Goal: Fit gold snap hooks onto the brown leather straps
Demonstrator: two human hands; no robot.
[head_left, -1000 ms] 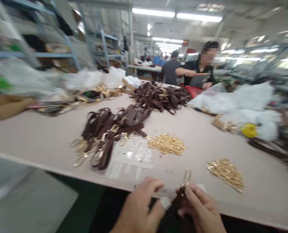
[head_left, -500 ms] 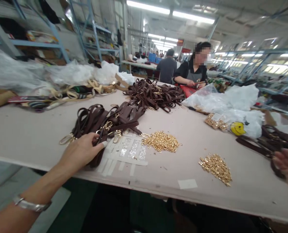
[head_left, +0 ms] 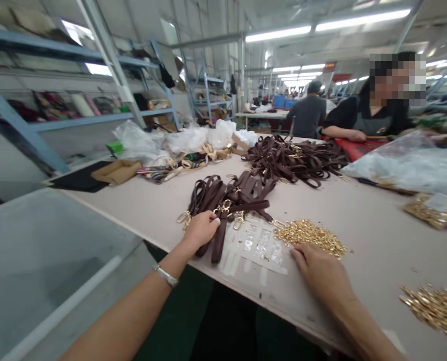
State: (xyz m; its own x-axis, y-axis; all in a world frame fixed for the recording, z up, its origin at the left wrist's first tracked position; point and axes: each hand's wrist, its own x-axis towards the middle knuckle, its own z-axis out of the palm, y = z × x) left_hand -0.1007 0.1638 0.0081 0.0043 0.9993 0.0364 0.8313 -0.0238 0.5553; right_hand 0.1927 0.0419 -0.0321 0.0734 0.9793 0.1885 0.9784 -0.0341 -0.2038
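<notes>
My left hand is closed at the near end of a bundle of brown straps, gripping a strap by its gold clasp. Part of that strap hangs toward the table's front edge. My right hand is over the table beside a pile of small gold metal pieces. Its thumb and forefinger are drawn together; whatever they hold, if anything, is too small or hidden to name. Between both hands, a taped-down sheet with clear strips lies on the table.
A larger heap of brown straps lies farther back. Another gold pile is at the right. Plastic bags and an open cardboard box line the left side. A co-worker sits across the table.
My right hand has left the brown straps at the far right and come in beside the gold pile. The view has turned to the right-to-left side, showing more shelving. My left hand keeps its grip.
</notes>
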